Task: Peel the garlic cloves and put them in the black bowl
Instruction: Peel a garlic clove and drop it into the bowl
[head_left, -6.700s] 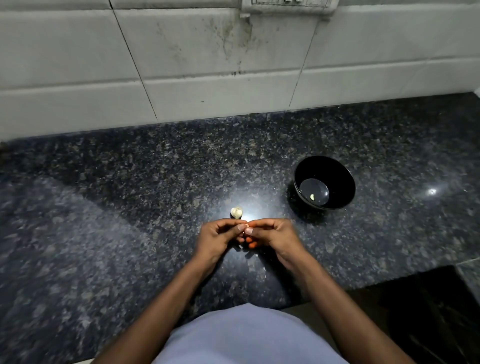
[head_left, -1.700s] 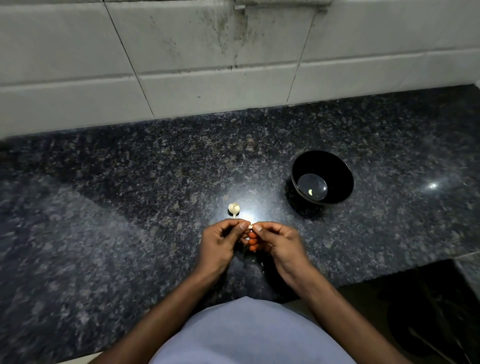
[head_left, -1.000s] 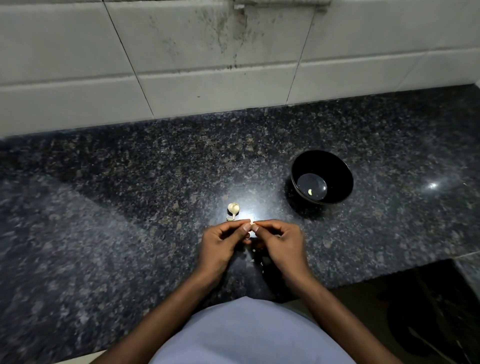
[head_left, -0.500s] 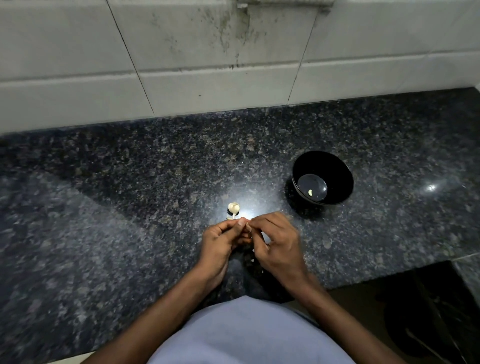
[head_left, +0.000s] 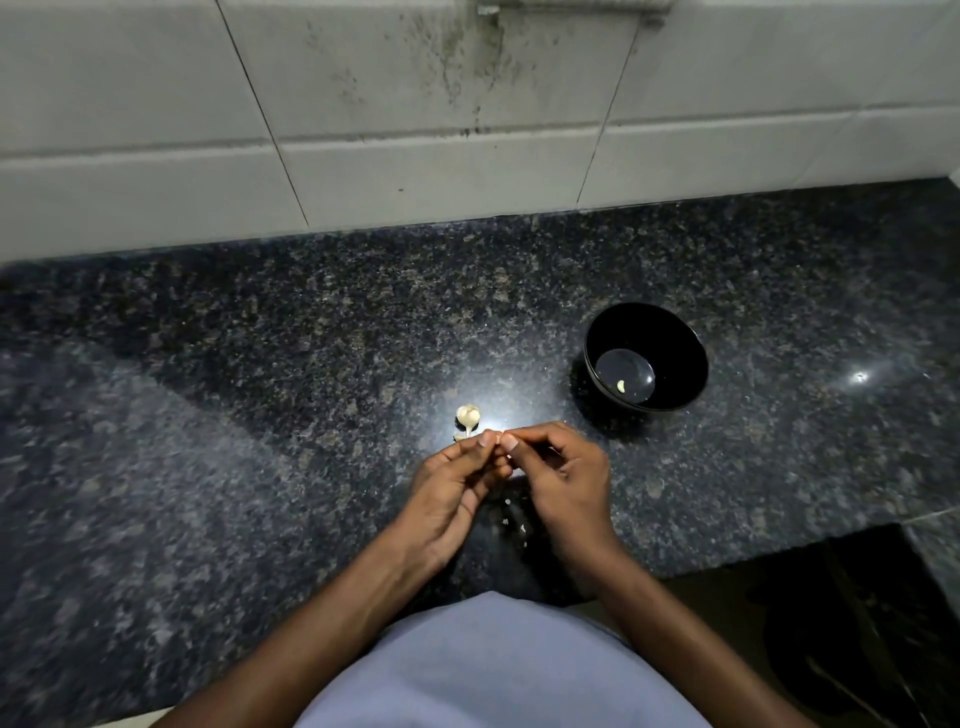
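Head view: left hand (head_left: 448, 493) and right hand (head_left: 563, 478) pinch one clove (head_left: 498, 441) together above the counter (head_left: 260, 415), near the bowl (head_left: 670, 332) holding one peeled clove (head_left: 621, 385).

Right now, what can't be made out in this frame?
- Clove being peeled: head view, hidden between the fingertips of the left hand and right hand.
- Piece in the black bowl: too small to tell whether it is fully peeled.
- Garlic on the counter: remaining cloves uncountable, too small.

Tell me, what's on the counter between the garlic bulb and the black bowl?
Nothing. In the head view, only bare, shiny countertop lies between the garlic bulb and the black bowl.
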